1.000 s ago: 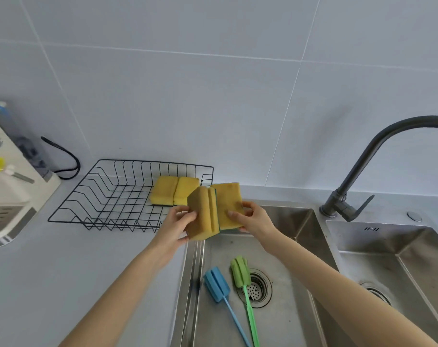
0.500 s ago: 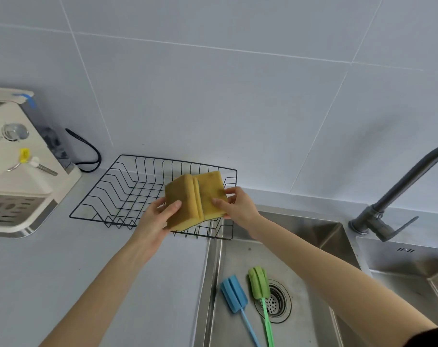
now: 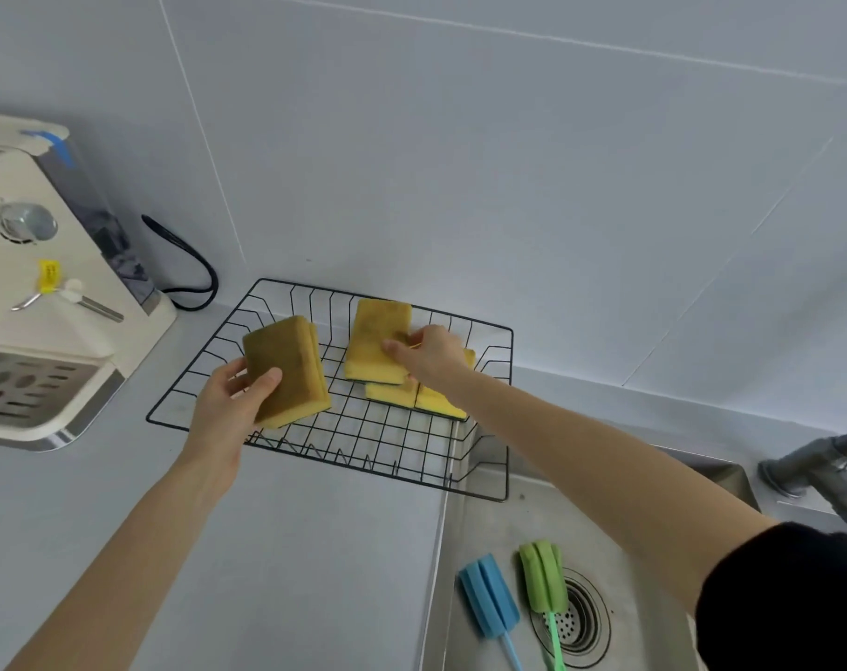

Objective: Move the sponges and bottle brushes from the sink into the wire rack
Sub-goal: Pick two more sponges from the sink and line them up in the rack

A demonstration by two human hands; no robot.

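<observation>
Head view: left hand [image 3: 228, 404] and right hand [image 3: 431, 353] each gripping a yellow sponge [image 3: 286, 368].

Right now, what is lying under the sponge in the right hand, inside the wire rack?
Two yellow sponges lie side by side on the wire rack floor beneath the sponge in the right hand. That held sponge and the hand cover their far parts.

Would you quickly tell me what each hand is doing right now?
Left hand: closed on a sponge, held above the wire rack.
Right hand: gripping another sponge over the rack.
</observation>
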